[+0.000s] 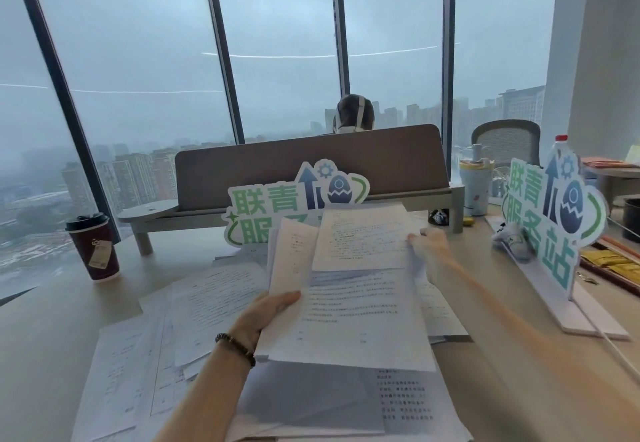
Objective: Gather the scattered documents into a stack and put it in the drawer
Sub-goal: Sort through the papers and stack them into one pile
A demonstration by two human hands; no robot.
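Nearest me, loose sheets (311,403) lie spread over the desk (41,337), uncollected. My left hand (266,310) grips a partial stack (349,317) by its left edge, raised above them; my right hand (427,244) pinches one more page (363,237) onto it. I judge gathering about half done, and I see no drawer.

Bare forearms, one beaded wristband

The left hand (268,313) wore a dark beaded bracelet (236,348) at the wrist; the right hand (431,247) wore nothing.
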